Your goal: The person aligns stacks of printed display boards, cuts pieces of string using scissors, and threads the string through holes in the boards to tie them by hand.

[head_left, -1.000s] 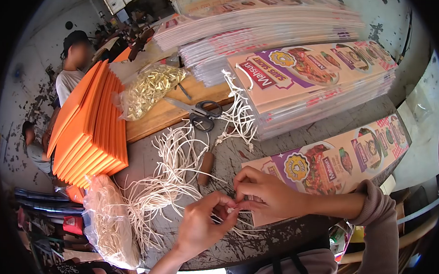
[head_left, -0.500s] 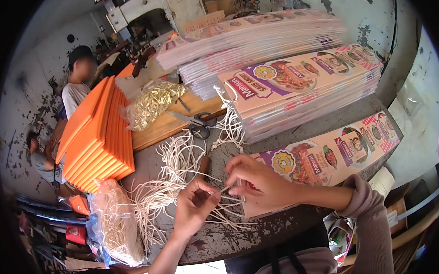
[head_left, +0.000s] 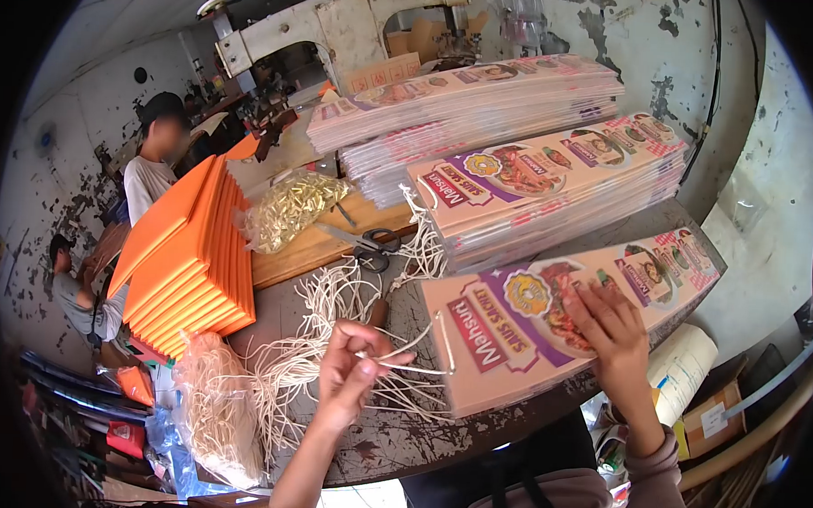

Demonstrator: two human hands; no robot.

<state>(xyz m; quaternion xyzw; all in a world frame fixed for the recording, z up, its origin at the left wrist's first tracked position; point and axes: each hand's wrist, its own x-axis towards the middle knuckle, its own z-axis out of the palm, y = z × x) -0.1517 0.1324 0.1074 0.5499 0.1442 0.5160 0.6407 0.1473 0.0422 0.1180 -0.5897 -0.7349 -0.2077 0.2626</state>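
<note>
My left hand [head_left: 353, 373] pinches a white cord [head_left: 413, 370] near the left end of a printed cardboard panel [head_left: 509, 387]. The cord runs from my fingers to the panel's left edge, where a short piece lies over its face. Flat on the panel's middle rests my right hand [head_left: 614, 328], fingers spread and holding nothing. Loose white cords [head_left: 309, 358] lie heaped beside and beyond my left hand. Dark-handled scissors [head_left: 371, 246] lie past them, close to a wooden board [head_left: 285, 260].
Stacked printed panels [head_left: 552, 178] stand beyond, with a wrapped stack [head_left: 483, 104] behind. Orange folded sheets [head_left: 191, 264] rise at left, near a bag of gold metal pieces [head_left: 292, 210] and a bag of cords [head_left: 217, 413]. Two people sit at far left; a machine [head_left: 343, 28] stands behind.
My right hand has left the cord at the panel's left end and moved right onto the panel's face. My left hand still pinches the cord, now drawn out from the panel's edge.
</note>
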